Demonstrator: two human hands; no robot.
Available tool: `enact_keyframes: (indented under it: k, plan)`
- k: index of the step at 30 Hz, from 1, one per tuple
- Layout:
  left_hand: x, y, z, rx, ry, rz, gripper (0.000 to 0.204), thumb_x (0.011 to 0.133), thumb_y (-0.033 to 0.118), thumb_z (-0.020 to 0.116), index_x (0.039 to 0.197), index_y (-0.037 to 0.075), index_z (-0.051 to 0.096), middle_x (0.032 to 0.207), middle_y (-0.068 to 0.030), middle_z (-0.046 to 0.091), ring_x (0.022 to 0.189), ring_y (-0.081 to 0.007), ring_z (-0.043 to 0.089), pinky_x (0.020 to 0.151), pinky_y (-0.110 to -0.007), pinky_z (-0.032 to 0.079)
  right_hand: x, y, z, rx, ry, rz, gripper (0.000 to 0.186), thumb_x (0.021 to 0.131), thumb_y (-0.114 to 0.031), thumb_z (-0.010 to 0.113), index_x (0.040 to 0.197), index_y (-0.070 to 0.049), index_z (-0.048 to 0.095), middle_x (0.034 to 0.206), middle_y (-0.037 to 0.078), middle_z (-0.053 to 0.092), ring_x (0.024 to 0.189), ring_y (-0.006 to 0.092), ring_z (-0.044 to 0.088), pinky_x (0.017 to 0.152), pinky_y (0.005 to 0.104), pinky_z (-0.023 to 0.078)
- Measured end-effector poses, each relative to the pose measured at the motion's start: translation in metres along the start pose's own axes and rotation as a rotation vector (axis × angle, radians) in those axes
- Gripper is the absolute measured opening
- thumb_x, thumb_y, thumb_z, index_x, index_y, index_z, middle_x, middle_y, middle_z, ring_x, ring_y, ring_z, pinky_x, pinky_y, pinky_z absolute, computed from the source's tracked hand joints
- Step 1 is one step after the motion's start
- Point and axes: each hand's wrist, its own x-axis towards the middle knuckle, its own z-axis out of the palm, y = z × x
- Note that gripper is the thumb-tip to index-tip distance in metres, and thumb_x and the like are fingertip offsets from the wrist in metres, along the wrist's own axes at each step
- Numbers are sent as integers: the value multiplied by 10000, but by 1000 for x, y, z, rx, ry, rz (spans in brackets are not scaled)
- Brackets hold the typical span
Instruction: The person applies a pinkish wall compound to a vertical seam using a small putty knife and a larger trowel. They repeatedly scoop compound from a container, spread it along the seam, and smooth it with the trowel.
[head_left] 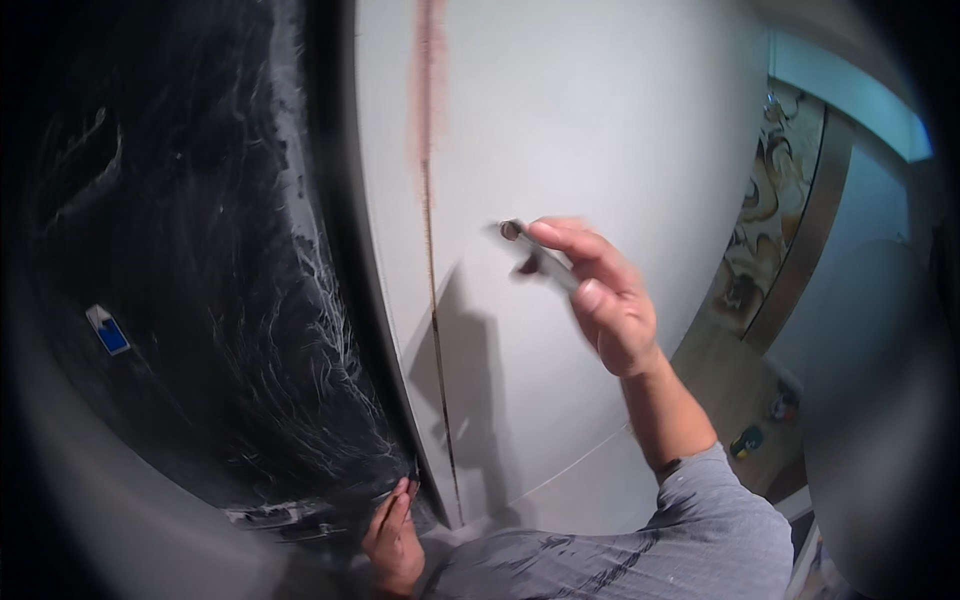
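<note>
Slim grey tool [555,266], blurred, dark at the tip; located in front of the white panel [580,120], to the right of its seam. Whether the tip touches the panel cannot be told.

Right hand [610,305]: pinching the tool between thumb and fingers; forearm bare, sleeve [720,510] grey.

Left hand [395,540]: near end, beside the lower edge of the dark sheet; fingers pressed together, contents, if any, cannot be told.

Seam [434,300]: narrow, brown, running near to far down the panel's left part; reddish, smeared stain [428,80] along its far stretch.

Dark sheet [200,250]: left, creased, shiny; bears a blue-and-white label [108,331].

Patterned panel [768,210]: right, brown swirls on a pale ground.
</note>
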Motion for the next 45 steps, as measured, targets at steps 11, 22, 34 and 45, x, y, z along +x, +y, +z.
enact_keyframes:
  k: [11,22,34,45]
  plan:
    - [-15,-18,10,-20,68,-12,423,913,-222,594,1279,-47,715,1274,-329,713,1178,-460,729,997,-500,632,131,21,-49,-1252,-437,-965,553,609,-80,845,1116,-298,861,1311,-27,729,1353,226,629,1206,562,459]
    - [-12,-34,21,-12,82,-40,432,896,-201,594,1272,-29,719,1272,-321,723,1183,-468,731,1023,-491,604,151,38,-52,-1208,-539,-996,608,580,-139,848,1164,-309,854,1360,-36,717,1369,219,619,1221,568,433]
    - [-2,-33,26,-33,-4,-24,407,917,-167,600,1292,-50,706,1257,-319,729,1182,-460,732,1020,-478,606,131,16,-45,-1388,-522,-935,508,594,-134,813,1097,-195,856,1281,4,726,1308,229,640,1052,537,485]
    - [105,73,27,-1443,66,-885,568,1083,160,553,1623,232,396,1366,-45,663,1136,-215,716,679,-365,663,-40,8,59,655,-171,8,472,1047,-289,631,1496,-144,623,1449,223,516,1400,374,519,1178,568,431]
